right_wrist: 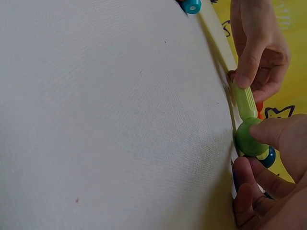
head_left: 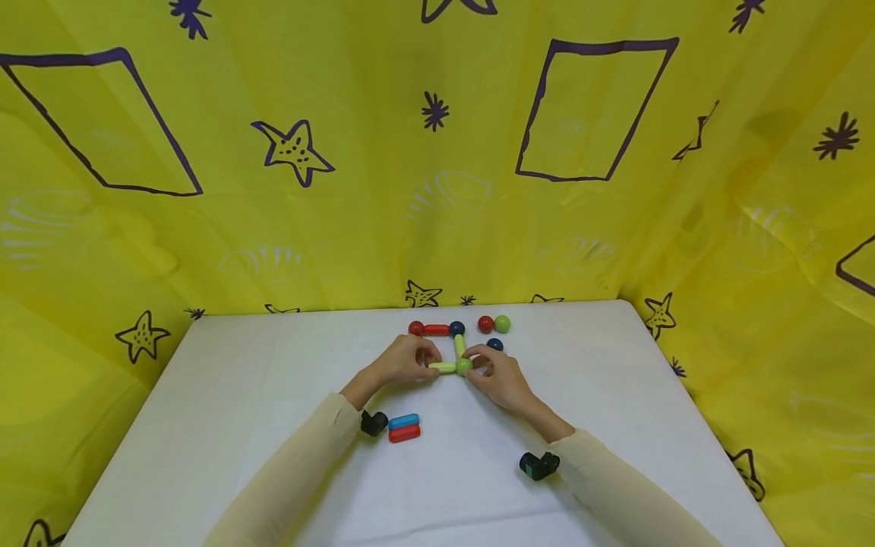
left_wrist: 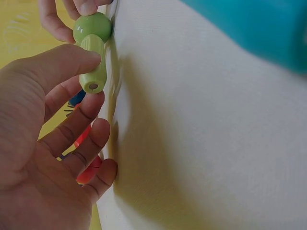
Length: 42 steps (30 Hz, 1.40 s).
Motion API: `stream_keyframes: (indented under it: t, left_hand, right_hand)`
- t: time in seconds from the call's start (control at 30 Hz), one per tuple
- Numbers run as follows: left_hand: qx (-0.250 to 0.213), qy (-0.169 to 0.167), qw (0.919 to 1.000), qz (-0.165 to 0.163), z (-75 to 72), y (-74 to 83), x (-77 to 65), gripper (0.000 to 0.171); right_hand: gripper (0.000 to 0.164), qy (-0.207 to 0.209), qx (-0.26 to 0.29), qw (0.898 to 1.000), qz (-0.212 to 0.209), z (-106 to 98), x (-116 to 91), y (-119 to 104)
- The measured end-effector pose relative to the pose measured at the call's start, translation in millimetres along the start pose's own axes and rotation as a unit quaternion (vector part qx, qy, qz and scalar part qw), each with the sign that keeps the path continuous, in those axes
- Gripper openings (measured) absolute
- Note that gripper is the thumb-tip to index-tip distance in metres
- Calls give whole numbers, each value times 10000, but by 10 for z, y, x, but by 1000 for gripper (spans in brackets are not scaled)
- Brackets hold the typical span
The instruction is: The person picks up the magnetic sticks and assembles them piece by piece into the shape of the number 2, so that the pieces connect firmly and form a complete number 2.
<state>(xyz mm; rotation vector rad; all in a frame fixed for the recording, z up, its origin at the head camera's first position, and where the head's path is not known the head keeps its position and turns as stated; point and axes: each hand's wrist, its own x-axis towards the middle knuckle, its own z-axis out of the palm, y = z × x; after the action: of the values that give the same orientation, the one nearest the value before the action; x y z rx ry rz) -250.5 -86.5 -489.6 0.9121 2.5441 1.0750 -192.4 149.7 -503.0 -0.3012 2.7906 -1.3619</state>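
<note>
My left hand (head_left: 405, 359) pinches a light green stick (head_left: 444, 368) between thumb and fingers; its free end, with a small round grey spot, shows in the left wrist view. The stick's other end meets a green ball (right_wrist: 250, 138), which my right hand (head_left: 504, 379) holds with thumb and fingers. From that ball a second light green stick (head_left: 459, 346) runs back to a dark blue ball (head_left: 456, 328). A red stick (head_left: 436, 330) joins the blue ball to a red ball (head_left: 416, 328) on the left, behind my left hand.
Behind my right hand lie a loose red ball (head_left: 485, 324), a green ball (head_left: 502, 324) and a dark blue ball (head_left: 495, 346). A blue stick (head_left: 404, 420) and a red stick (head_left: 405, 433) lie near my left wrist. Yellow patterned cloth (head_left: 369, 228) surrounds the white table (head_left: 273, 365).
</note>
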Motion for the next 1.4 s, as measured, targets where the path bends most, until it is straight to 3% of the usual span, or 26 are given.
stream_keyframes:
  t: [0.53,1.1,1.4]
  left_hand:
    - [5,51,10000,24,34,-9,19,9]
    - [60,-59,10000,34,78,78,10,11]
    - [174,-194,9994,206,-31,122,90,13]
  right_hand:
    - [27,243,18,9997,51,-2,-26,-20]
    - [27,186,58,9997,125,-44,-96,30]
    - [27,177,15,9997,151,-65,-117,57]
